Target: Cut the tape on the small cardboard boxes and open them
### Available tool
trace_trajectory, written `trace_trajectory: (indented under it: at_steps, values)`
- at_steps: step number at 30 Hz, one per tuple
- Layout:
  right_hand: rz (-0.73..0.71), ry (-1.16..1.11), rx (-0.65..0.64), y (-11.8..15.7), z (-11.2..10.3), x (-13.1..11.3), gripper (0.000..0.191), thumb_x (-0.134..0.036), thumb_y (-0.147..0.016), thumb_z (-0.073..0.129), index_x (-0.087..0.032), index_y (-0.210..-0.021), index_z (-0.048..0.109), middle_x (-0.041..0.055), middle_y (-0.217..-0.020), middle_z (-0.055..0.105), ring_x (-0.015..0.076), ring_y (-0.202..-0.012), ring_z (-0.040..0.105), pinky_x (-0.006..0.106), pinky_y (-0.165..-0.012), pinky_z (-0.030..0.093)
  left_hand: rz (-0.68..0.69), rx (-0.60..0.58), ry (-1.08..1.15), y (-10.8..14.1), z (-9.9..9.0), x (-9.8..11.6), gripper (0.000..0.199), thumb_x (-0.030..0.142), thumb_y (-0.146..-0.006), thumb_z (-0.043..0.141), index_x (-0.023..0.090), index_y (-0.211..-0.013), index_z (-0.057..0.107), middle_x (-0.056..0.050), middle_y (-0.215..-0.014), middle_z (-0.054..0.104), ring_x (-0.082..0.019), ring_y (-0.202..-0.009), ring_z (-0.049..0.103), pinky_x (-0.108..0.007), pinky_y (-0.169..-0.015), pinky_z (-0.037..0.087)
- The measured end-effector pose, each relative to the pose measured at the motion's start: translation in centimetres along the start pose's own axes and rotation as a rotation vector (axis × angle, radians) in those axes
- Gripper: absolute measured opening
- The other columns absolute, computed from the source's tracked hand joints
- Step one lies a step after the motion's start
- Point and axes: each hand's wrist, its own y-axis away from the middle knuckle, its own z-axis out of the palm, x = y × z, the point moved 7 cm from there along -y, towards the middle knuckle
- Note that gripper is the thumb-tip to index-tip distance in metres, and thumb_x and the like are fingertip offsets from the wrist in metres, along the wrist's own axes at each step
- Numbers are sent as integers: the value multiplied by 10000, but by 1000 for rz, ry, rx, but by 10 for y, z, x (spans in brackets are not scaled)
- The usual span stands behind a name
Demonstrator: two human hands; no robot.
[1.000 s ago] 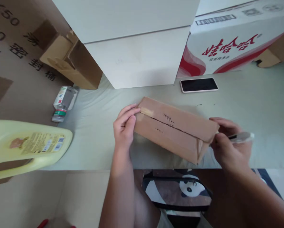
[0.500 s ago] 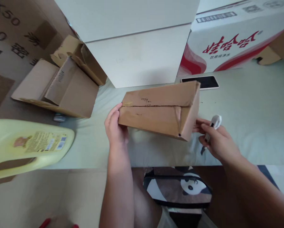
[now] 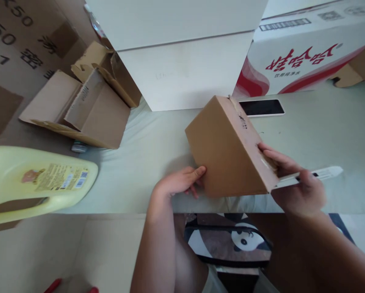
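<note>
A closed brown cardboard box is tilted above the pale green cloth, one taped narrow side facing right. My left hand grips its lower left edge, thumb on the large plain face and fingers partly hidden beneath. Against the taped side rest fingers of my right hand, which also holds a white utility knife pointing toward the box's lower right corner. Whether the blade touches the cardboard there is not clear. Just behind the box lies a black phone.
White boxes stand at the back, beside a red-and-white carton. Opened cardboard boxes and a yellow jug are on the left. The cloth-covered surface ends at a front edge near my forearms.
The box has turned, so its plain face shows and its taped side faces right. My left hand moved right to the lower edge. The knife swung from steep to nearly level.
</note>
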Motion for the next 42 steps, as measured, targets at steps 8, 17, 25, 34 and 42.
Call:
trace_trajectory:
  at_steps: [8, 17, 25, 34, 42]
  values:
    - [-190, 186, -202, 12, 22, -19, 419, -558, -990, 435, -424, -1236, 747, -4, -1364, 700, 296, -1328, 611, 553, -1284, 247, 412, 521, 60, -6, -55, 31, 525, 495, -780, 766, 272, -1241, 651, -96, -1277, 698, -189, -1038, 697, -311, -890, 564]
    - [-555, 303, -530, 30, 67, -46, 502, -481, -1015, 453, -206, -1406, 605, 93, -1279, 691, 249, -1244, 651, 475, -1306, 230, 1094, 547, -21, 23, -47, 59, 675, 714, -834, 630, 371, -1406, 530, -51, -1494, 561, -292, -1422, 516, -461, -1197, 421]
    - [-502, 373, -537, 29, 68, -35, 505, -491, -1036, 409, -241, -1453, 548, 90, -1344, 594, 247, -1360, 553, 458, -1314, 230, 946, 552, 20, 8, -55, 50, 677, 676, -804, 692, 392, -1382, 480, -55, -1406, 585, -256, -1255, 614, -381, -990, 552]
    - [-507, 397, -509, 27, 70, -27, 448, -452, -1057, 378, -265, -1435, 528, 71, -1456, 472, 203, -1521, 336, 330, -1306, 240, 787, 600, 148, 2, -64, 41, 705, 661, -719, 780, 354, -1293, 508, -43, -1185, 629, -211, -1041, 638, -348, -879, 543]
    - [-516, 382, -471, 26, 72, -27, 445, -466, -1049, 395, -275, -1418, 555, 43, -1461, 491, 180, -1491, 383, 281, -1308, 215, 759, 609, 147, 4, -64, 39, 686, 652, -734, 764, 357, -1290, 491, -36, -1158, 617, -213, -1025, 620, -372, -888, 525]
